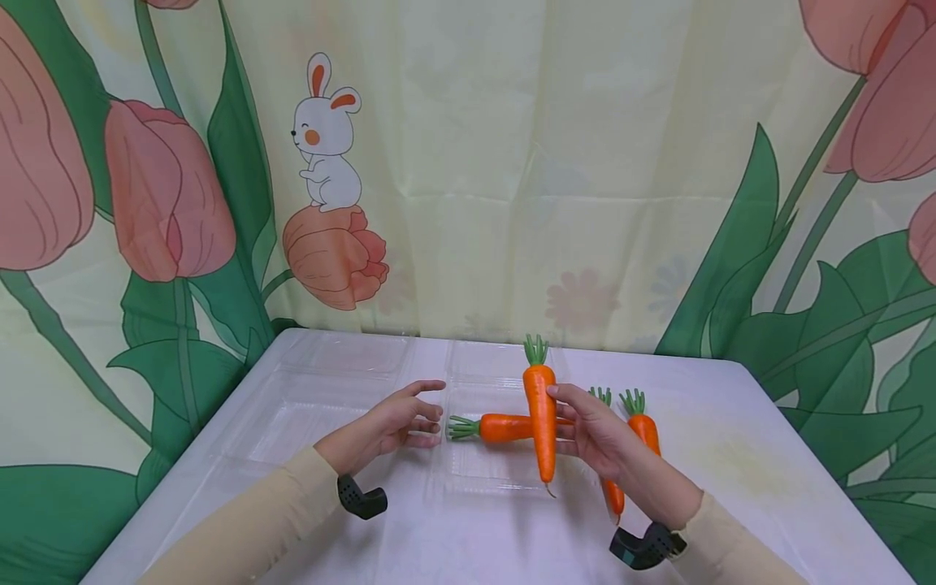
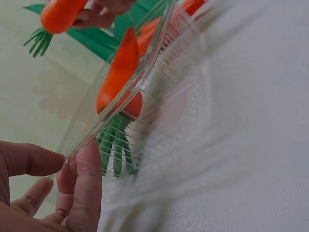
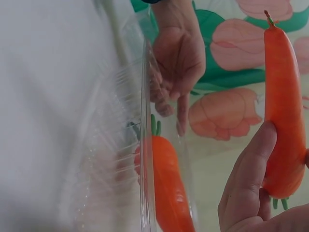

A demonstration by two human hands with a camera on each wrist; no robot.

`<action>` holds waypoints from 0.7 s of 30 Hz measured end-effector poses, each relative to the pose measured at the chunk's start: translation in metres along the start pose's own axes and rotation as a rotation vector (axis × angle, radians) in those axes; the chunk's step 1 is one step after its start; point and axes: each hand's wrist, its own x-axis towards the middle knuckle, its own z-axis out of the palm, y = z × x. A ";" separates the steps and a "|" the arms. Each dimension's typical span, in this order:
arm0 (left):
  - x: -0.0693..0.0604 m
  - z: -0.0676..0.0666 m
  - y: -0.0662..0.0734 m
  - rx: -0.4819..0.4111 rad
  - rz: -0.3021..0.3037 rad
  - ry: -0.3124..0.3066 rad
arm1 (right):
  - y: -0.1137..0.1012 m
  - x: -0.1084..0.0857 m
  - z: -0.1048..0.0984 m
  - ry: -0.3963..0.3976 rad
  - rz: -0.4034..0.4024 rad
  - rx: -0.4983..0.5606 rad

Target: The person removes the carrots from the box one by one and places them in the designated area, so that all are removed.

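Observation:
My right hand (image 1: 595,431) holds an orange carrot (image 1: 539,414) upright, green stalks at the top, between thumb and fingers. In the right wrist view that carrot (image 3: 285,111) is off the table, beside the box. Below and behind it, a second carrot (image 1: 504,428) lies crosswise in a clear plastic box (image 1: 483,471), its stalks to the left. My left hand (image 1: 405,422) is at the box's left edge with loosely bent fingers. The left wrist view puts its fingertips (image 2: 89,157) at the clear rim (image 2: 130,87); whether they touch it I cannot tell.
Two more carrots, one nearer (image 1: 613,497) and one farther right (image 1: 643,429), lie partly hidden behind my right hand and forearm. Another clear box (image 1: 292,422) stands open on the left of the white table (image 1: 439,536). Behind hangs a tulip-printed curtain (image 1: 468,162).

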 end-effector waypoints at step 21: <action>0.005 -0.001 0.001 0.006 -0.009 -0.005 | 0.001 -0.006 -0.024 -0.011 -0.035 -0.038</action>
